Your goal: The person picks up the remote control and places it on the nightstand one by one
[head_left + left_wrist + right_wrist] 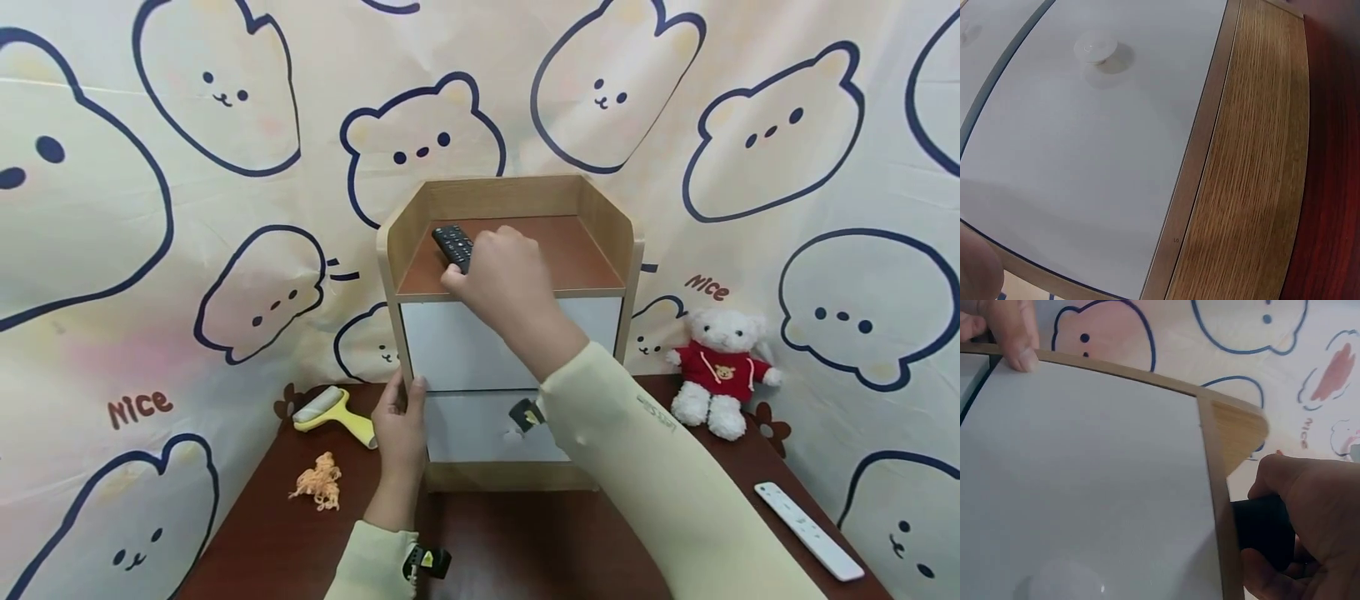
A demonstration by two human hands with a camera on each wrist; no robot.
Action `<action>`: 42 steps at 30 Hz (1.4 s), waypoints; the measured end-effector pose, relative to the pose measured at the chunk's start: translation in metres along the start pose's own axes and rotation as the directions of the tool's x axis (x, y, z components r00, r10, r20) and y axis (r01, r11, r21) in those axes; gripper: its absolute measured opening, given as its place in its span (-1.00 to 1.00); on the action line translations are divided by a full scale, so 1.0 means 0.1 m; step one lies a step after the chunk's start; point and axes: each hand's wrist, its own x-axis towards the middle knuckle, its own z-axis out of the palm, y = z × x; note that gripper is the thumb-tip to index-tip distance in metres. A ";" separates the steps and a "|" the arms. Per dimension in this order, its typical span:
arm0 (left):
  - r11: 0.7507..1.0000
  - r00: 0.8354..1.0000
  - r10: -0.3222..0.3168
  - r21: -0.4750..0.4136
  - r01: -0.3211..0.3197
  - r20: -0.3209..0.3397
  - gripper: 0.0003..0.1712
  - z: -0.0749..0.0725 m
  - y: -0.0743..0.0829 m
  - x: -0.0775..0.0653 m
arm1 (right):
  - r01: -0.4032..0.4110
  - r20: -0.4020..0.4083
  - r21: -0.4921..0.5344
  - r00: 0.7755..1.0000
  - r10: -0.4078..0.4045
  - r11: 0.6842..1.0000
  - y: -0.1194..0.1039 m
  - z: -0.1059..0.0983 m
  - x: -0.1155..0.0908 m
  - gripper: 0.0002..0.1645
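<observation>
The right hand (pixel 512 275) grasps a black remote (pixel 451 242) over the cabinet (pixel 510 477), which has 2 white drawers (pixel 465 350). The left hand (pixel 400 429), fingers uncurled, touches the cabinet's side.

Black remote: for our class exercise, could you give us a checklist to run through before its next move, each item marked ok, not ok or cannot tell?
1. Black remote held securely: ok, it appears firmly gripped by the right hand.
2. Left hand on the cabinet: ok, it touches the left edge.
3. Upper drawer front and lower drawer front closed: ok, both look shut.
4. Whole top shelf visible: not ok, the right hand hides part.
5. Remote touching the shelf: cannot tell.
</observation>
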 end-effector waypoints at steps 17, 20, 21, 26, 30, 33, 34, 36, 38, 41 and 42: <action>0.999 0.999 0.039 0.014 -0.039 0.021 -0.46 0.01 -0.02 -0.04 | 0.011 -0.005 -0.135 1.000 -0.011 0.991 -0.36 0.28 0.22 -0.41; 0.999 0.999 0.040 0.016 -0.040 0.017 -0.47 0.01 -0.05 -0.04 | 0.001 -0.011 -0.144 1.000 -0.003 0.990 -0.39 0.33 0.21 -0.41; 0.999 0.999 0.042 0.014 -0.042 0.016 -0.47 0.01 -0.06 -0.04 | 0.000 -0.018 -0.142 1.000 -0.003 0.990 -0.39 0.34 0.21 -0.41; 0.998 0.998 0.054 0.015 -0.054 0.010 -0.49 0.02 -0.06 -0.03 | 0.000 -0.038 -0.131 0.999 -0.005 0.991 -0.40 0.39 0.20 -0.37; 0.998 0.998 0.057 0.007 -0.057 0.004 -0.50 0.02 -0.04 -0.04 | 0.011 -0.051 -0.133 0.999 -0.018 0.991 -0.41 0.41 0.20 -0.32; 0.999 0.999 0.051 0.003 -0.051 0.003 -0.51 0.03 -0.04 -0.04 | 0.019 -0.055 -0.140 0.998 -0.027 0.990 -0.39 0.41 0.17 -0.25; 0.999 0.999 0.049 0.005 -0.049 0.004 -0.51 0.02 -0.04 -0.04 | 0.018 -0.058 -0.141 0.998 -0.027 0.990 -0.39 0.41 0.15 -0.24; 0.999 0.999 0.046 -0.001 -0.046 0.007 -0.52 0.02 -0.05 -0.04 | 0.014 -0.056 -0.136 0.998 -0.022 0.991 -0.36 0.39 0.08 -0.20; 0.999 0.999 0.045 -0.001 -0.045 0.007 -0.53 0.02 -0.05 -0.04 | 0.021 -0.082 -0.100 0.996 -0.029 0.995 -0.31 0.37 -0.03 -0.17; 0.999 0.999 0.049 -0.009 -0.049 0.001 -0.54 0.02 -0.05 -0.04 | 0.090 -0.218 -0.005 0.972 -0.089 0.996 -0.19 0.38 -0.28 -0.14; 0.999 0.999 0.052 -0.006 -0.052 -0.002 -0.54 0.02 -0.05 -0.03 | 0.134 -0.289 0.032 0.950 -0.119 0.990 -0.13 0.41 -0.38 -0.15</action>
